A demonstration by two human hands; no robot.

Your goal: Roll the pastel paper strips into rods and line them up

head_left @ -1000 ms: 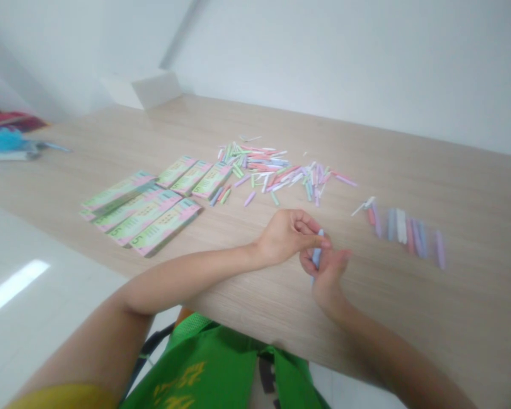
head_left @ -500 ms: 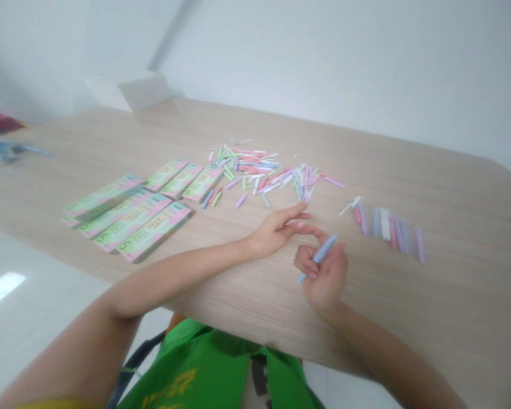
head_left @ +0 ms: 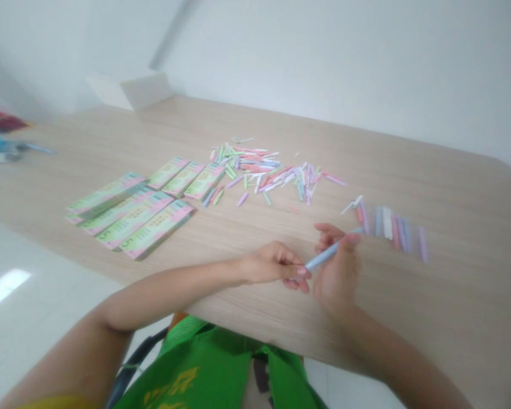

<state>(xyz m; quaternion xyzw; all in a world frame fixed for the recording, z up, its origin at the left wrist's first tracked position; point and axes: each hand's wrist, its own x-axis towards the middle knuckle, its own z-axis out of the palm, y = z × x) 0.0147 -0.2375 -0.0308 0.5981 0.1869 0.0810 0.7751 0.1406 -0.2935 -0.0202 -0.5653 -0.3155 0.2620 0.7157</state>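
A light blue pen (head_left: 323, 258) lies slanted between both hands above the wooden table (head_left: 255, 130). My right hand (head_left: 338, 266) is closed round its upper part, thumb near the tip. My left hand (head_left: 276, 264) pinches the pen's lower end with its fingertips. A row of several pastel pens (head_left: 389, 227) lies just beyond my right hand. A scattered heap of pastel pen parts (head_left: 266, 169) lies farther back.
Several flat green and pink boxes (head_left: 138, 207) lie at the left of the table. A white box (head_left: 132, 88) stands at the far corner by the wall. Blue and red things (head_left: 2, 142) sit at the far left edge. A green bag (head_left: 213, 369) rests at my lap.
My left hand, stretched open toward the heap half a second ago, has drawn back and pinched the pen's lower end. My right hand has lifted the pen slightly toward the row.
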